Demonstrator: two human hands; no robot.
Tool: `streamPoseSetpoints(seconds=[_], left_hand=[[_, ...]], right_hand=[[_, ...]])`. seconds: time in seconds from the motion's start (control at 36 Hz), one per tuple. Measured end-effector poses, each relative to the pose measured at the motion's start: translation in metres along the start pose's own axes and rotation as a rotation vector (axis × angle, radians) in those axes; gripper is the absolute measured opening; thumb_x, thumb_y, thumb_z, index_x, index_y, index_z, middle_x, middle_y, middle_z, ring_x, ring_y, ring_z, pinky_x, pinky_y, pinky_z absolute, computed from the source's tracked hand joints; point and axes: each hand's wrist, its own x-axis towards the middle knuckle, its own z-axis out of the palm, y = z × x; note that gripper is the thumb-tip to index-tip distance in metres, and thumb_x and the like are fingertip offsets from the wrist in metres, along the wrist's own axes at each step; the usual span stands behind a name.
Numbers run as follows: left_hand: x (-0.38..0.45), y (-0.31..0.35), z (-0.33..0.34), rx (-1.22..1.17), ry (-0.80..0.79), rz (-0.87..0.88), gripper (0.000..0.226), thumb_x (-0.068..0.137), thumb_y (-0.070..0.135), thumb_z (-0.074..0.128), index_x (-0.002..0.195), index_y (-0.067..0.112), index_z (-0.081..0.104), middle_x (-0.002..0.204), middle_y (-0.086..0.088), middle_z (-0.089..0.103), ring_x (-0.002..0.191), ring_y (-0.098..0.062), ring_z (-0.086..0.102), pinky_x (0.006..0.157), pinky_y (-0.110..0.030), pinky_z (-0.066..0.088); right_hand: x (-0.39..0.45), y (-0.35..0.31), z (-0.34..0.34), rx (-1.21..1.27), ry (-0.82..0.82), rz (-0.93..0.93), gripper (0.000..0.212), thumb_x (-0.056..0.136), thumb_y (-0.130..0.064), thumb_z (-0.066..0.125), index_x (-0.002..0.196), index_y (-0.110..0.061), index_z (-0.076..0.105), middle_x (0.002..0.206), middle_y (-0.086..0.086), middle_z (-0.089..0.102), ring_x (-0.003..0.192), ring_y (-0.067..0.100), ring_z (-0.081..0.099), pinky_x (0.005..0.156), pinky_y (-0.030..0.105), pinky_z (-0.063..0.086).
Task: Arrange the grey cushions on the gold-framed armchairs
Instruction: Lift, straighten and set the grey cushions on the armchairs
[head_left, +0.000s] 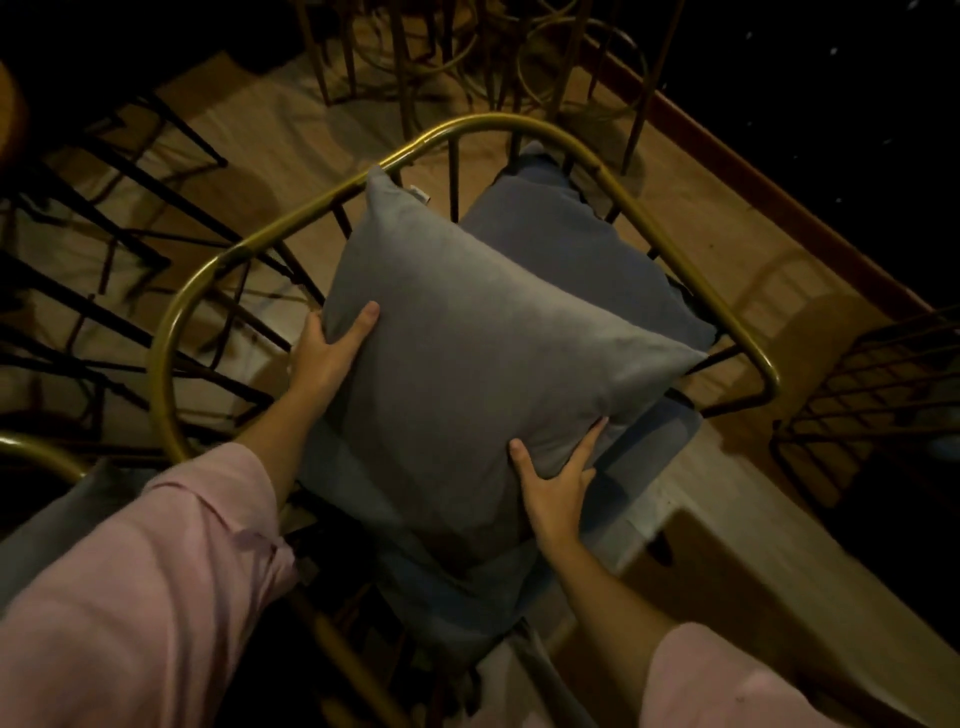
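A square grey cushion (467, 358) is held tilted over the seat of a gold-framed armchair (208, 275). My left hand (332, 348) grips its left edge, thumb on the front face. My right hand (558, 483) grips its lower right edge. Behind it a second, bluish-grey cushion (566, 244) leans against the chair's back bars. The chair's seat pad (457, 597) shows below the held cushion. Both my sleeves are pink.
Black wire chairs stand at the left (104, 234) and at the right (872, 395). Gold stool legs (467, 52) crowd the far side. Another gold frame with a grey cushion (62, 509) is at the lower left. A low ledge (753, 545) runs along the right.
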Motion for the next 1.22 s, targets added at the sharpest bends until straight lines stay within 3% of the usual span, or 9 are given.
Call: streamPoseSetpoints(seconds=[0.36,0.5,0.56,0.64,0.69,0.78,0.86,1.0,1.22], left_hand=[[-0.090,0.077,-0.060,-0.028,0.156,0.334,0.089,0.053,0.089,0.062,0.110,0.020,0.053,0.123,-0.006,0.062,0.113,-0.026,0.060,0.095,-0.049,0.052],[-0.140,0.101,-0.109,0.016,0.227,0.502,0.070,0.068,0.072,0.069,0.112,0.021,0.051,0.112,0.004,0.059,0.104,-0.019,0.059,0.080,-0.035,0.051],[-0.161,0.103,-0.134,-0.015,0.254,0.553,0.073,0.072,0.063,0.072,0.125,0.018,0.049,0.117,0.006,0.055,0.107,-0.015,0.055,0.080,-0.028,0.046],[-0.193,0.096,-0.177,-0.036,0.307,0.605,0.080,0.074,0.057,0.073,0.135,0.015,0.044,0.130,0.002,0.053,0.111,-0.011,0.050,0.081,-0.023,0.043],[-0.212,0.089,-0.199,-0.085,0.327,0.614,0.084,0.072,0.060,0.074,0.135,0.012,0.044,0.133,-0.002,0.055,0.116,-0.015,0.054,0.080,-0.021,0.046],[-0.242,0.072,-0.238,-0.183,0.382,0.617,0.093,0.059,0.075,0.071,0.127,0.015,0.048,0.127,-0.002,0.060,0.114,-0.019,0.060,0.091,-0.035,0.054],[-0.270,0.052,-0.284,-0.255,0.476,0.636,0.093,0.055,0.082,0.068,0.123,0.021,0.048,0.126,-0.001,0.061,0.113,-0.017,0.061,0.096,-0.042,0.053],[-0.305,0.005,-0.354,-0.323,0.611,0.597,0.092,0.058,0.079,0.069,0.129,0.024,0.049,0.129,0.003,0.059,0.118,-0.015,0.060,0.101,-0.042,0.051],[-0.366,-0.114,-0.434,-0.386,0.821,0.381,0.102,0.056,0.075,0.066,0.136,0.014,0.046,0.135,-0.006,0.058,0.122,-0.023,0.058,0.102,-0.044,0.050]], right_hand=[[-0.065,-0.064,-0.033,0.096,0.105,-0.210,0.111,0.074,-0.063,0.063,0.153,-0.044,-0.012,0.166,0.005,0.009,0.150,0.034,0.013,0.118,0.051,0.020],[-0.107,-0.100,-0.041,0.147,0.172,-0.401,0.105,0.083,-0.048,0.069,0.157,-0.032,-0.003,0.165,0.003,0.017,0.150,0.027,0.022,0.116,0.035,0.021],[-0.128,-0.115,-0.042,0.151,0.167,-0.463,0.106,0.082,-0.048,0.071,0.158,-0.030,-0.001,0.164,0.001,0.020,0.148,0.025,0.026,0.111,0.030,0.024],[-0.165,-0.139,-0.041,0.111,0.111,-0.521,0.113,0.074,-0.062,0.071,0.156,-0.038,-0.003,0.164,-0.002,0.022,0.147,0.027,0.028,0.116,0.042,0.028],[-0.188,-0.156,-0.041,0.134,0.093,-0.585,0.117,0.069,-0.062,0.076,0.156,-0.041,0.000,0.164,-0.005,0.021,0.147,0.022,0.028,0.116,0.039,0.029],[-0.229,-0.185,-0.041,0.158,0.082,-0.746,0.117,0.068,-0.054,0.082,0.156,-0.040,0.007,0.164,-0.008,0.022,0.145,0.015,0.031,0.110,0.025,0.030],[-0.267,-0.219,-0.033,0.090,-0.017,-0.800,0.119,0.065,-0.061,0.081,0.155,-0.045,0.004,0.164,-0.007,0.023,0.146,0.019,0.031,0.107,0.024,0.028],[-0.321,-0.258,0.004,-0.132,-0.216,-0.806,0.130,0.049,-0.083,0.074,0.148,-0.056,-0.005,0.165,-0.001,0.019,0.148,0.033,0.027,0.117,0.051,0.032],[-0.388,-0.246,0.117,-0.397,-0.489,-0.941,0.133,0.057,-0.076,0.076,0.156,-0.039,-0.005,0.166,-0.002,0.018,0.148,0.028,0.028,0.118,0.041,0.030]])
